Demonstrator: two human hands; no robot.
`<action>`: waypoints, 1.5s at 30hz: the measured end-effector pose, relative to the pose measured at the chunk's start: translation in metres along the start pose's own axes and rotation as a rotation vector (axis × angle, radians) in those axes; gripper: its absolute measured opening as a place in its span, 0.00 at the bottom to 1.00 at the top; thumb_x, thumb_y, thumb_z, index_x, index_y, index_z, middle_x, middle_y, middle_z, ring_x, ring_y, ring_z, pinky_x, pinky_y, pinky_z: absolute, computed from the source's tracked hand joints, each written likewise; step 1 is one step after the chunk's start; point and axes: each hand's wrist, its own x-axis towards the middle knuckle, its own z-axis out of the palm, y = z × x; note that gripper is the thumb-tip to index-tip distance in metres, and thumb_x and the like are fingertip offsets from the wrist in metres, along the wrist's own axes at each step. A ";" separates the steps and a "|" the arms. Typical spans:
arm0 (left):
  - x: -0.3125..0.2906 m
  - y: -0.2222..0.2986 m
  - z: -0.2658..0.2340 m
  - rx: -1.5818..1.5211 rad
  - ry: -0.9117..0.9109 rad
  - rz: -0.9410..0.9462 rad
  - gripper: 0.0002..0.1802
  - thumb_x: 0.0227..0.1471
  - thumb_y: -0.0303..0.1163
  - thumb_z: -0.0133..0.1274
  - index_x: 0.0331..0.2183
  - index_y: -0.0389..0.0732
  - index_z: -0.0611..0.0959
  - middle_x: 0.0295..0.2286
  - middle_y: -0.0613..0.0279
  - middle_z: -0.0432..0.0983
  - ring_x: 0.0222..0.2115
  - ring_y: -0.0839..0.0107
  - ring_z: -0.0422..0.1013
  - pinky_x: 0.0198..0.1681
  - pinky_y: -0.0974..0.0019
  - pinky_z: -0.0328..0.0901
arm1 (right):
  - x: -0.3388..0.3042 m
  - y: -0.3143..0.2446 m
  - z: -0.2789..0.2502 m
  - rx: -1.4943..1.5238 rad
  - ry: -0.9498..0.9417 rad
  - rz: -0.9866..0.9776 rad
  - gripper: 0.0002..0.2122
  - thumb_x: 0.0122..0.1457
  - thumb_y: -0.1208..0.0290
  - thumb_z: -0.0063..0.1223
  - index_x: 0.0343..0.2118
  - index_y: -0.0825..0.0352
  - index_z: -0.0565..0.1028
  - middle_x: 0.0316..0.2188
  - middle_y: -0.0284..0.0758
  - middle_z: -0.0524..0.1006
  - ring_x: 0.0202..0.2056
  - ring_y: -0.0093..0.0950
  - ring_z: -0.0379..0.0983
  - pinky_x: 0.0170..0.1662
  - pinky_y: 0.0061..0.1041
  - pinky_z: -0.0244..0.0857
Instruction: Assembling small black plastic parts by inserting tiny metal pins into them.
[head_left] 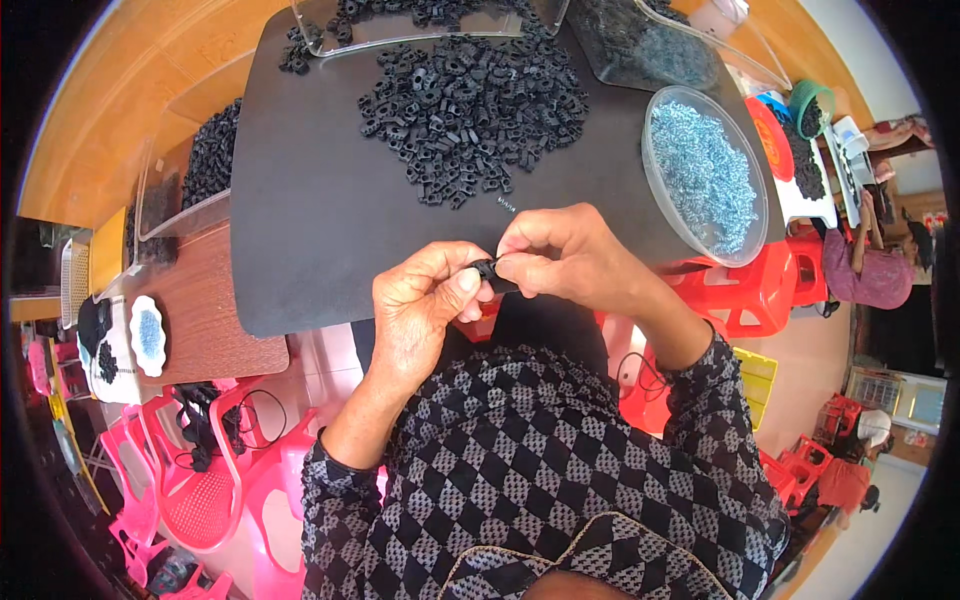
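Near the table's front edge, my left hand (pixel 425 300) pinches a small black plastic part (pixel 488 270) between thumb and fingers. My right hand (pixel 565 255) meets it there, thumb and forefinger closed at the part's right side; whatever sits between those fingertips is hidden. Just beyond the right knuckles shows a small coiled metal spring (pixel 507 204). A large heap of similar black plastic parts (pixel 475 110) lies farther back on the dark table (pixel 300 210). To the right of my hands, a round clear tub (pixel 655 170) holds a mass of small shiny springs (pixel 705 170).
Clear bins of black parts stand at the back (pixel 420 40) and left (pixel 165 200). A white scalloped dish (pixel 148 355) sits on the brown side table (pixel 215 290). Pink chairs (pixel 200 505) are at lower left, red stools (pixel 735 290) at right. Other people (pixel 870 265) sit farther right.
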 end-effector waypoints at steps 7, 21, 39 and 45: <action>0.000 0.003 -0.001 0.036 0.013 0.028 0.11 0.52 0.30 0.54 0.35 0.31 0.79 0.22 0.66 0.74 0.21 0.84 0.65 0.27 0.80 0.63 | 0.001 0.007 0.003 -0.028 0.035 -0.045 0.06 0.51 0.74 0.52 0.25 0.72 0.73 0.16 0.30 0.72 0.22 0.14 0.66 0.24 0.20 0.61; 0.000 -0.003 -0.001 -0.046 0.004 0.021 0.11 0.52 0.29 0.54 0.35 0.31 0.79 0.24 0.65 0.75 0.22 0.83 0.66 0.28 0.79 0.63 | -0.001 -0.003 0.003 -0.143 0.054 -0.069 0.05 0.49 0.75 0.53 0.23 0.72 0.73 0.16 0.35 0.75 0.20 0.19 0.70 0.24 0.23 0.64; -0.005 -0.003 0.002 0.114 0.059 0.096 0.08 0.52 0.25 0.52 0.34 0.31 0.79 0.24 0.65 0.74 0.21 0.82 0.66 0.25 0.79 0.64 | -0.002 0.006 0.010 -0.608 0.070 -0.356 0.04 0.50 0.76 0.51 0.25 0.71 0.71 0.19 0.41 0.71 0.23 0.40 0.68 0.27 0.34 0.61; -0.007 -0.001 0.006 0.211 0.098 0.112 0.06 0.51 0.23 0.52 0.33 0.31 0.79 0.24 0.65 0.74 0.20 0.82 0.66 0.23 0.78 0.63 | -0.005 0.007 0.011 -0.639 0.062 -0.350 0.04 0.50 0.75 0.51 0.26 0.71 0.71 0.20 0.41 0.71 0.25 0.40 0.69 0.28 0.36 0.61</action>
